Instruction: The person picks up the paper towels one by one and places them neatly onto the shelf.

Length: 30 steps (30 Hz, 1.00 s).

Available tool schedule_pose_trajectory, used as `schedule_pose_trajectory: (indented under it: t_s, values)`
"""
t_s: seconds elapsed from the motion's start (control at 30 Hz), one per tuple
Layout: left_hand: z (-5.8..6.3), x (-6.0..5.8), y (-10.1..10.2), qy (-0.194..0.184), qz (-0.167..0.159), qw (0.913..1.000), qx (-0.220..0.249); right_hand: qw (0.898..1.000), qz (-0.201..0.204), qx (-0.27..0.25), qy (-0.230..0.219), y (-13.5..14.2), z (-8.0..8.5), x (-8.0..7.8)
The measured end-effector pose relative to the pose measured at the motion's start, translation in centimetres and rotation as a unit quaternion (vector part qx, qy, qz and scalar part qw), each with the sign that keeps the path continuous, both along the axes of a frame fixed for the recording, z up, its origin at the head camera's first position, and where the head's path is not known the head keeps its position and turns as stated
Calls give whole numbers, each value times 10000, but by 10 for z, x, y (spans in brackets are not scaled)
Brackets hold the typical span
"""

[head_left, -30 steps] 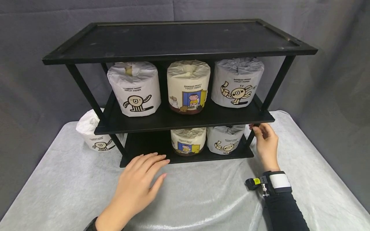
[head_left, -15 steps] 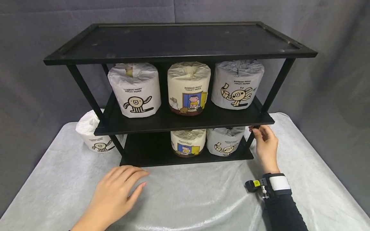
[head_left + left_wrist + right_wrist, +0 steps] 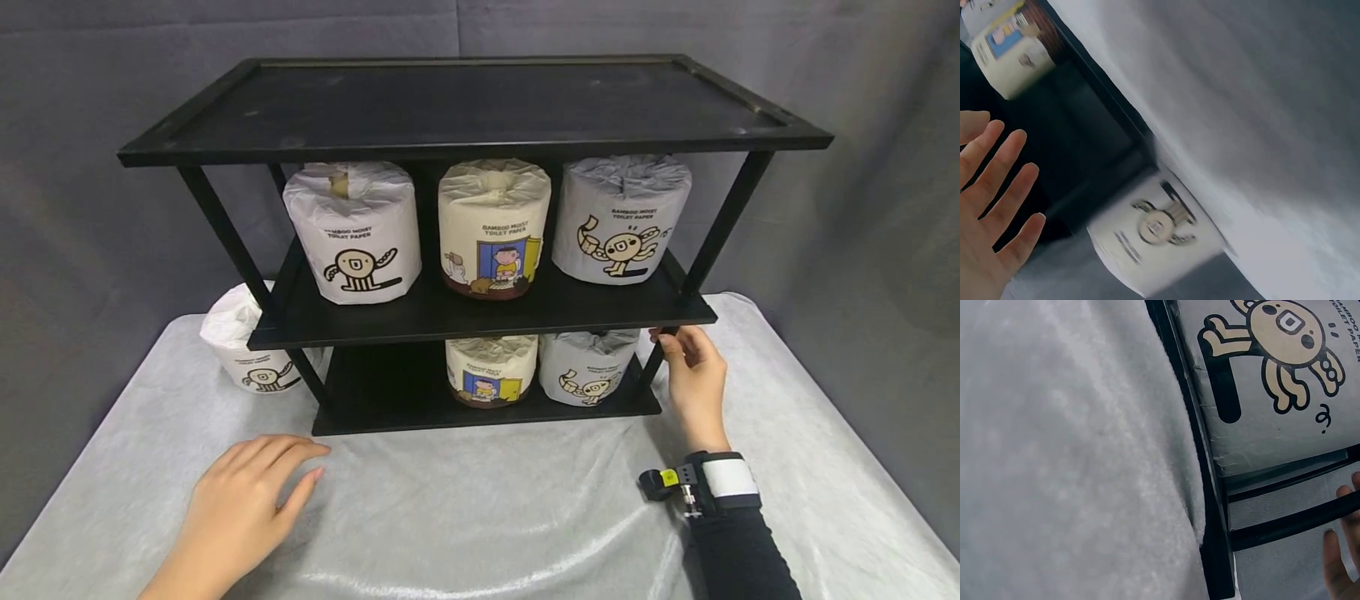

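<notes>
A black shelf rack point(image 3: 480, 321) holds wrapped toilet paper rolls on its two lower levels. My right hand point(image 3: 696, 379) grips the front right post point(image 3: 1291, 522) of the rack, just under the middle shelf. Lower on the left, my left hand point(image 3: 236, 500) is over the cloth in front of the rack, fingers spread and nothing in them. On the bottom shelf stand a cream roll point(image 3: 491, 372) and a grey roll point(image 3: 588, 367), towards the right. One white roll point(image 3: 243, 346) leans on the cloth outside the rack's left side, partly hidden by the post.
On the middle shelf stand a white roll point(image 3: 356, 242), a cream roll point(image 3: 493, 233) and a grey roll point(image 3: 621, 221), side by side. The black top panel point(image 3: 480, 104) overhangs them. Grey-white cloth point(image 3: 487, 508) covers the table, and a dark grey curtain point(image 3: 840, 75) hangs behind.
My left hand has drawn back from the bottom shelf's front edge, leftward and towards me. The right hand stays on the post, and the rolls stand as before.
</notes>
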<state>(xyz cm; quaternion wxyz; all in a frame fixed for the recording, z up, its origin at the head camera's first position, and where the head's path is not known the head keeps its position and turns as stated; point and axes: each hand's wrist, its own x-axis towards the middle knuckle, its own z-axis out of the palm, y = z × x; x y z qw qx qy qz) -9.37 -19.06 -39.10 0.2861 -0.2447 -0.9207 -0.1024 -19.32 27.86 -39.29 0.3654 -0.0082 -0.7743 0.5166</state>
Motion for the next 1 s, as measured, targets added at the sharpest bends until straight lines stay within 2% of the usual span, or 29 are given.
schedule_pose_trajectory:
  t_s: [0.1, 0.23, 0.43, 0.53, 0.67, 0.77, 0.9, 1.0]
  values:
    - [0, 0, -12, 9, 253, 9997, 56, 10000, -3, 1, -68, 0, -2, -1]
    - [1, -2, -24, 163, 481, 9986, 173, 9996, -146, 58, -242, 6, -13, -8]
    - [9, -14, -32, 397, 662, 9966, 298, 9990, -267, 99, -335, 14, -22, -15]
    - [12, -20, -34, 318, 718, 9966, 250, 9991, -270, 67, -315, 13, -20, -14]
    - [16, -27, -36, 157, 851, 9959, 258, 9989, -274, 153, -348, 4, -6, -4]
    - [16, -33, -38, 21, 991, 9945, 347, 9984, -332, 187, -414, 5, -8, -5]
    - [16, -41, -44, -113, 1121, 9927, 428, 9979, -381, 148, -494, 14, -20, -13]
    - [17, -47, -47, -154, 1114, 9928, 414, 9990, -257, 53, -362, 11, -15, -10]
